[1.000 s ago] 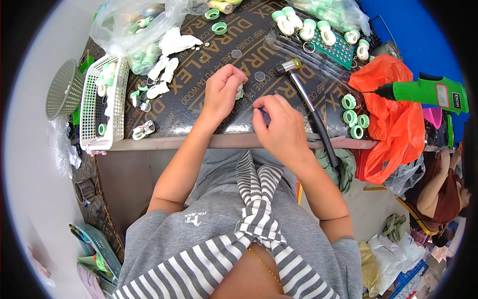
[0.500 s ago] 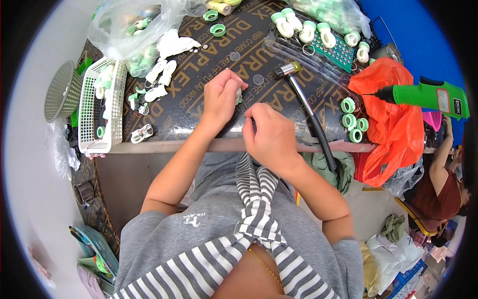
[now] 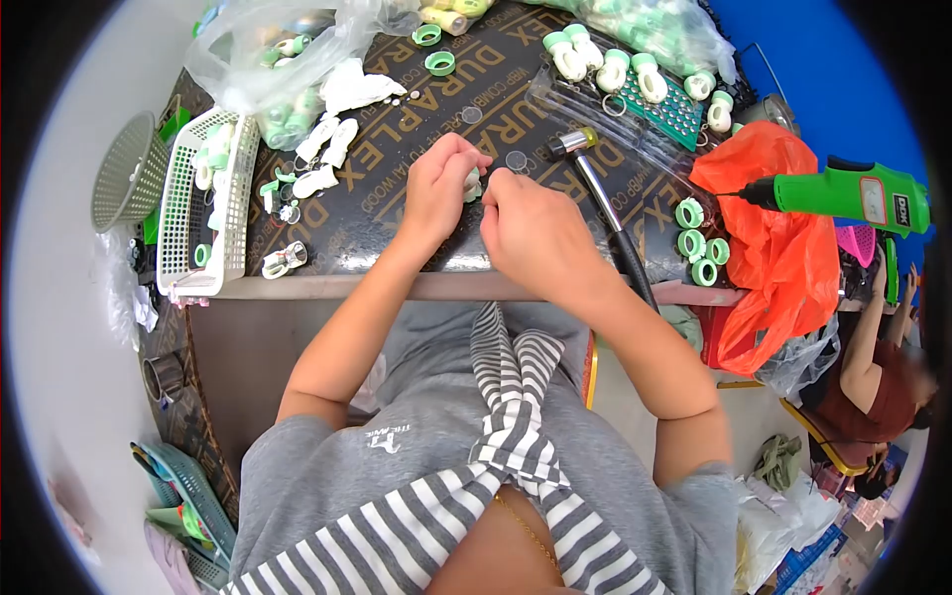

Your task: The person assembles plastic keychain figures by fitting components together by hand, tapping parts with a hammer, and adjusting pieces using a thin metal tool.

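My left hand (image 3: 441, 188) is closed on a small pale green part (image 3: 472, 185), which shows between its fingers. Beside it, almost touching, is my right hand (image 3: 531, 223) with its fingers pinched together; whatever they hold is hidden. Above the hands, clear discs (image 3: 516, 161) lie on the black printed board (image 3: 367, 218). To the right, a hammer (image 3: 605, 203) rests with its handle over the table edge. Several green rings (image 3: 691, 243) sit farther right. White and green pieces (image 3: 315, 180) lie to the left.
A white basket (image 3: 236, 203) stands at the left edge, near plastic bags (image 3: 248, 74). At the back right is a green tray (image 3: 666, 107) beside white-and-green pieces. A green electric screwdriver (image 3: 843, 195) hangs over an orange bag (image 3: 769, 238). Another person (image 3: 883, 387) is at the far right.
My right hand has moved left and up, close to my left hand, and the dark blue object seen in it earlier is now hidden. The other person's arms have shifted.
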Tool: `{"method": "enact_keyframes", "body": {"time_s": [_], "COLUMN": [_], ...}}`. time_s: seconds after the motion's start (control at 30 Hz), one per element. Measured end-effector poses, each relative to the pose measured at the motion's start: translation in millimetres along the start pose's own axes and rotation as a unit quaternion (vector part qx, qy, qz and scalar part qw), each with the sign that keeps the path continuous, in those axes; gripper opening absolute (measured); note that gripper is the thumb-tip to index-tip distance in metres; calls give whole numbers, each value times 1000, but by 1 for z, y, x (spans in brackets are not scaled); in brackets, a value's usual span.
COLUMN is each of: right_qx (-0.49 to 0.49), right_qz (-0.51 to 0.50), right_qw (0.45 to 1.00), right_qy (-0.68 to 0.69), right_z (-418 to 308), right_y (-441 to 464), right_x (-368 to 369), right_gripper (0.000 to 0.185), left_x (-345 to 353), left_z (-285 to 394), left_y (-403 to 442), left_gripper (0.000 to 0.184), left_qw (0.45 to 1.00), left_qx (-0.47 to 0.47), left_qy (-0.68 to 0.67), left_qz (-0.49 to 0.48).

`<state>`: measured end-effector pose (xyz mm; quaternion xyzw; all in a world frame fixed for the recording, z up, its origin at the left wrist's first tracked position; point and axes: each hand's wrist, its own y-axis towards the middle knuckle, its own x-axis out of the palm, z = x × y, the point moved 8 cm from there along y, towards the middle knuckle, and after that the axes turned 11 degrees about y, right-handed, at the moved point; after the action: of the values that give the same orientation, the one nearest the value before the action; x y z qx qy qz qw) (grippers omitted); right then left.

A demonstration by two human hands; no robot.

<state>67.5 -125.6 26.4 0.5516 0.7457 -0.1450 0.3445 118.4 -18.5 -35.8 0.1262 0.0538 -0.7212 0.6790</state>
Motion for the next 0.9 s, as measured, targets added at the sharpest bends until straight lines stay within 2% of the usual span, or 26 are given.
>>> {"method": "enact_keyframes", "body": {"time_s": [0.1,0.2,0.3,0.4,0.6,0.7,0.73,0.8,0.9], "right_qx": [9,5,8,23,48,51,57,49,38], "right_qz": [-27,-28,-23,-20,-19,-32,-14,-14,-14], "right_qw": [999,999,998,998,998,997,997,998,998], "right_qy": [-30,-41,-52,-50,-39,-42,-42,-42,-43], "right_z": [0,-7,-8,-9,-10,-9,-10,-8,-9], "right_y": [2,1,3,4,9,14,16,20,22], "right_x": [0,-2,-1,-1,-10,-12,-15,-14,-14], "right_gripper": [14,15,15,14,14,14,12,12,12], "left_x": [-1,-7,-17,-32,-43,-25,-26,-9,-3], "left_z": [1,22,24,27,36,57,56,68,63], "left_y": [-1,-7,-8,-11,-9,-9,-6,-10,-8], "left_gripper": [19,22,22,22,18,30,30,32,26], "left_qw": [1000,994,993,994,994,967,968,919,918], "left_qx": [-11,15,42,24,42,158,157,277,286], "left_qy": [4,110,109,86,80,188,188,250,236], "left_qz": [-10,-4,28,66,62,-63,-64,-131,-139]}}
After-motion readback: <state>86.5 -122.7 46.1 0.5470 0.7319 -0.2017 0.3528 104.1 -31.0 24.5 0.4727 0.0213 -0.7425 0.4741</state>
